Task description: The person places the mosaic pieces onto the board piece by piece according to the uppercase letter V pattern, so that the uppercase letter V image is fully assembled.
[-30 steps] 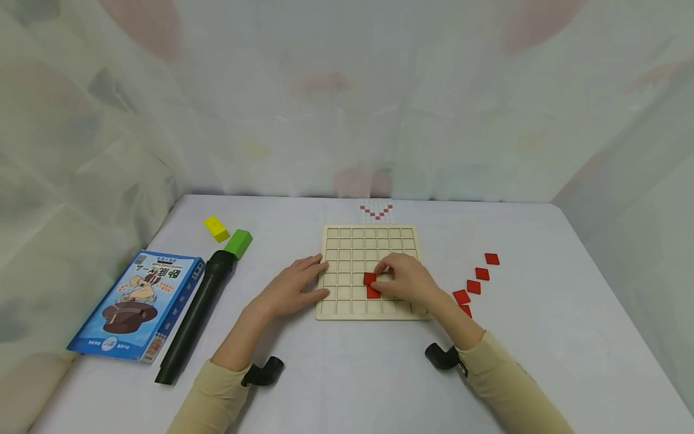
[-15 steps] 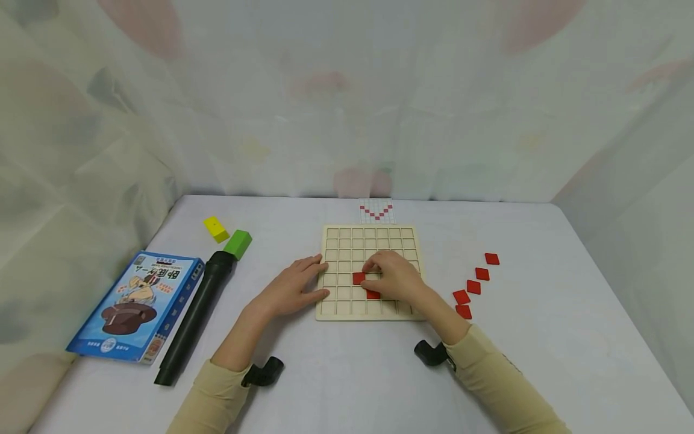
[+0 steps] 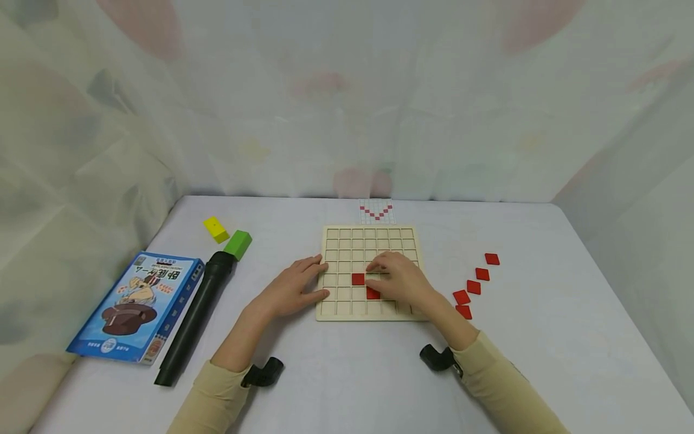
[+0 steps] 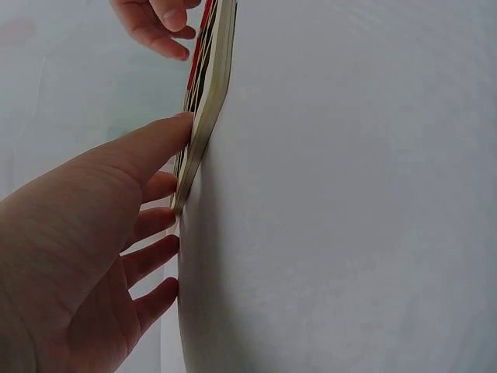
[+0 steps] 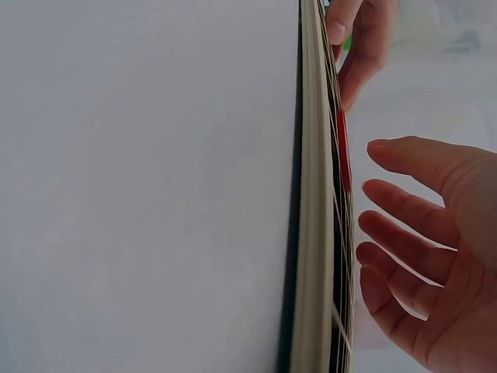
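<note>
A cream grid board (image 3: 338,310) lies on the white table. Two red square tiles sit in its cells, touching corner to corner: one tile (image 3: 358,279) at left, the other tile (image 3: 373,293) lower and to its right. My left hand (image 3: 293,286) rests at the board's left edge; in the left wrist view its thumb (image 4: 167,140) lies against that edge with the fingers spread. Over the board, just right of the tiles, hovers my right hand (image 3: 401,280). Its thumb and loosely bent fingers stand apart in the right wrist view, with nothing between them.
Several loose red tiles (image 3: 474,287) lie right of the board. Behind it is a card (image 3: 377,211) with a red V pattern. On the left are a blue box (image 3: 135,307), a black tube (image 3: 190,319), a green block (image 3: 238,245) and a yellow block (image 3: 217,229).
The upper red tile has shifted one cell left on the board and now lies in it. My right hand moved left with it, then drew slightly back right, releasing it. My left hand stayed put.
</note>
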Available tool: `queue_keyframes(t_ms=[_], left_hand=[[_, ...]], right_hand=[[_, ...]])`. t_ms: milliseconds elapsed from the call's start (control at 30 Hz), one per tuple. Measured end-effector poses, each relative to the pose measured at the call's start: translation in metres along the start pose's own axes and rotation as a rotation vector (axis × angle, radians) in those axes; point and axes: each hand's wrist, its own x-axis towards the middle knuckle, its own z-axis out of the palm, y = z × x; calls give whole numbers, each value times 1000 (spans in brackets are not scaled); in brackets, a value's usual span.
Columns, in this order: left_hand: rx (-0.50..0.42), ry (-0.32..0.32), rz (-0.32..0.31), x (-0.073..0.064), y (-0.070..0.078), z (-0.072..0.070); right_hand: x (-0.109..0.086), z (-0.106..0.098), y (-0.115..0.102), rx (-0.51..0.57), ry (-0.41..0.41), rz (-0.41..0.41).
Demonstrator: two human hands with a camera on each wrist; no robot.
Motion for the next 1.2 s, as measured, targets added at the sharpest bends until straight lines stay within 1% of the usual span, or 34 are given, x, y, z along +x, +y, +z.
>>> queue_keyframes(t_ms=[167,267,400,800,867,967,1067,1200], left_hand=[[2,6,3,1,-2,2],[-2,9,3,0,-3,3],[3,9,-1,0,-4,4],[-8,12,2,0,-4,3],[-12,12,2,0,-4,3],[-17,12,2,0,-4,3],[-20,15,8,0,-5,3],[-21,19,12,1,-5,4]], right_hand=[[-11,-12,11,76,27,10],[-20,-20,23,116,47,8],[-33,-34,41,142,72,44],[-80,-77,93,76,155,221],[-86,-84,101,66,167,241],[-94,-92,111,36,196,236],[-100,-97,119,-5,220,207],[-106,-101,126,-21,213,219]])
